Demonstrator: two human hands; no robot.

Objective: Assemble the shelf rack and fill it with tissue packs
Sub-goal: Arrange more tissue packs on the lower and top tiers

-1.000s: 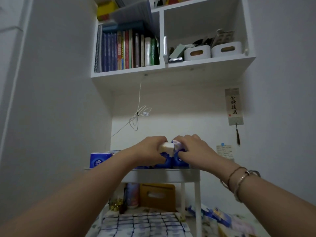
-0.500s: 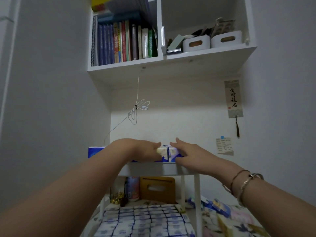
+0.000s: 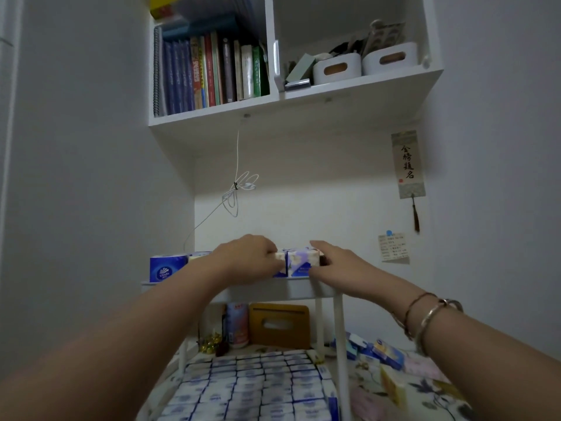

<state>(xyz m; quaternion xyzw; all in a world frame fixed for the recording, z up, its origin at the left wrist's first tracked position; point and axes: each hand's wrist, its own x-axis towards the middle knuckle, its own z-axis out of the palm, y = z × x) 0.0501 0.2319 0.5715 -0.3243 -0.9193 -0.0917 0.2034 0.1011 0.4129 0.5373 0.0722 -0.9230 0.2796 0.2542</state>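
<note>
Hands (image 3: 252, 258) lower on purple-printed tissue pack (image 3: 303, 262)

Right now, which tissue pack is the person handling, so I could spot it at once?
Find the white rack's top shelf under the wall bookshelf. Between the left hand and right hand sits a tissue pack, pale with lilac flowers, unlike the solid blue pack at the shelf's left end.

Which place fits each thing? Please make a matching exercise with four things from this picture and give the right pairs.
Things:
1. books
2. brown tissue box
3. blue pack
4. scroll

Places:
A. left end of the rack's top tier
B. hanging on the wall, right
C. left compartment of the wall shelf
D. under the rack's top tier, at the back

Pairs: 1-C, 2-D, 3-A, 4-B
</note>
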